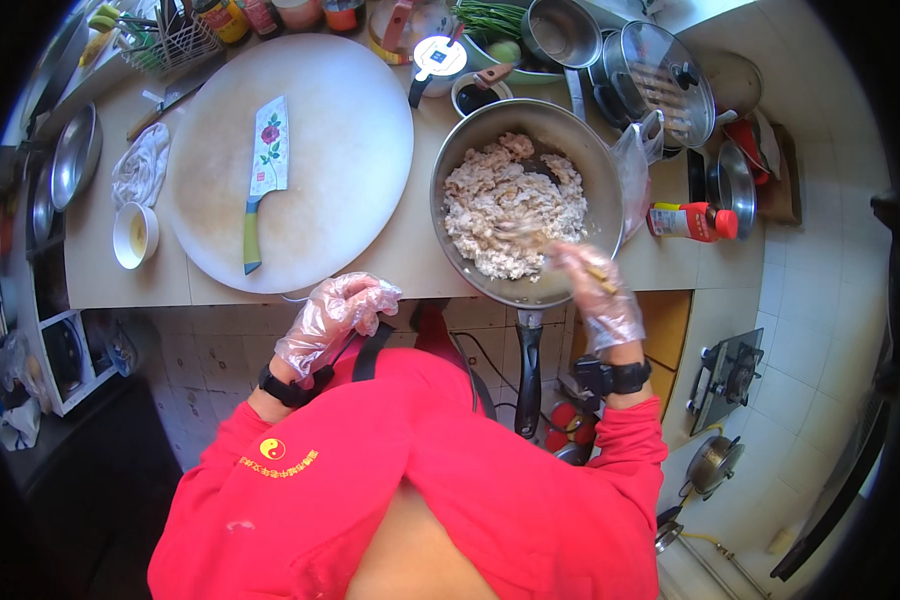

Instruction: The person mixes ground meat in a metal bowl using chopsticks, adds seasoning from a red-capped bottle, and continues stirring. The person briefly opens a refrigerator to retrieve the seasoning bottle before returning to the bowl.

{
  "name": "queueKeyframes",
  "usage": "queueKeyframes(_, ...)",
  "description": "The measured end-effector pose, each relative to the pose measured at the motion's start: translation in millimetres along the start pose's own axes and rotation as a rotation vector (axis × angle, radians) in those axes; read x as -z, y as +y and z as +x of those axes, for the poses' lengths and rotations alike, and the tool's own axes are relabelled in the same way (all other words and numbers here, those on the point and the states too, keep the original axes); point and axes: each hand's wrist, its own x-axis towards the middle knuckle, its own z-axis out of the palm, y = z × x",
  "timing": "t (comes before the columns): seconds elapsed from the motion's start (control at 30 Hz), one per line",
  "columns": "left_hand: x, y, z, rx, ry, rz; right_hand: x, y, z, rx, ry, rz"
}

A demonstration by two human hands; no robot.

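My right hand (598, 292), in a clear plastic glove, grips wooden chopsticks (600, 278) over the near right side of a frying pan (606, 202). Their lower ends are blurred inside pale minced meat (514, 202), which lies in a loose heap across the pan's bottom. The black pan handle (529, 375) points toward me, past the counter edge. Gloved as well, my left hand (339, 319) hangs curled at the counter's front edge, beside a black strap (373, 352); whether its fingers hold anything is hard to see.
Left of the pan, a flower-patterned cleaver (270, 150) lies on a round white cutting board (345, 180). A small bowl (136, 235) and a white cloth (141, 165) sit farther left. A red bottle (694, 222), a plastic bag (636, 172) and lidded cookware (660, 82) stand right of the pan.
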Motion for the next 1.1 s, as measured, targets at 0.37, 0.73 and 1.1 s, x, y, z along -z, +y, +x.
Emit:
queueKeyframes(0.37,7.5,-5.2,-1.0,-0.022,-0.019,-0.013,11.9,12.4,-9.3,0.211,-0.145,-0.084)
queueKeyframes(0.73,0.2,-6.0,0.1,0.021,0.006,-0.002,-19.4,3.1,-8.2,0.618,-0.176,0.173)
queueKeyframes(1.1,-4.2,-4.9,2.6,-0.009,-0.034,0.038,-18.8,-11.1,-16.2,0.545,-0.032,0.049)
